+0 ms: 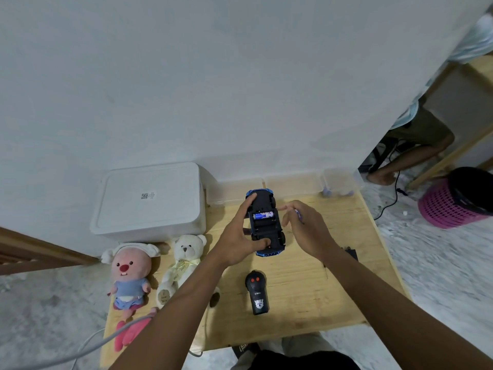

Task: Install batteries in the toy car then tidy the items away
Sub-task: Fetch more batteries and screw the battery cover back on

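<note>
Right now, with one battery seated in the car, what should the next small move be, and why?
Probably move the right hand, which pinches a small bluish item, likely another cell, to the empty bay beside the battery. The left hand holds the car upside down, compartment open.

remote control [257, 295] on table [306, 289] | toy car [266, 231] behind it | plush toys [128, 276] left | box [149, 198] behind them

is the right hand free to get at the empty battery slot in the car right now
Probably yes. The car is underside up, compartment open, one battery in, the empty slot beside it uncovered. The left hand grips only the car's ends; the right hand, pinching a second battery, hovers alongside.
</note>
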